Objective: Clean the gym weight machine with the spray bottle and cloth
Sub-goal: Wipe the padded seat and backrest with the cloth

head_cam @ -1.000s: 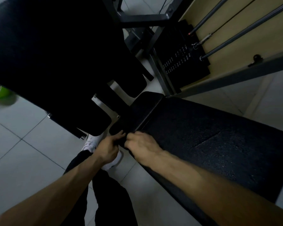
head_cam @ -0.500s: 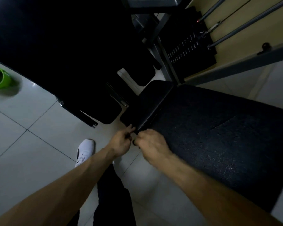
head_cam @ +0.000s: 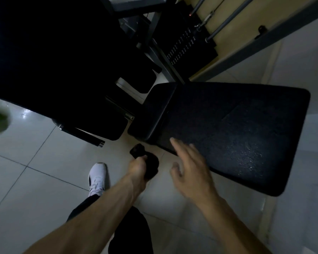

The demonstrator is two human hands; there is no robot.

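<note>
Gripping cloth (head_cam: pixel 151 169) in left hand (head_cam: pixel 136 167), right hand (head_cam: pixel 189 171) spread, stack (head_cam: pixel 187 43) labels unreadable

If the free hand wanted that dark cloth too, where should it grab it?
Probably the lump of dark cloth showing right of the left hand, pinched from the right: the fist covers the rest, and the open right hand hovers on that side.

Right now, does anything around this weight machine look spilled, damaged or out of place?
Nothing clearly spilled or broken. The black pad shows glistening specks toward its right end, perhaps spray droplets; the dim light leaves that unsure. The left hand grips a dark cloth.
</note>
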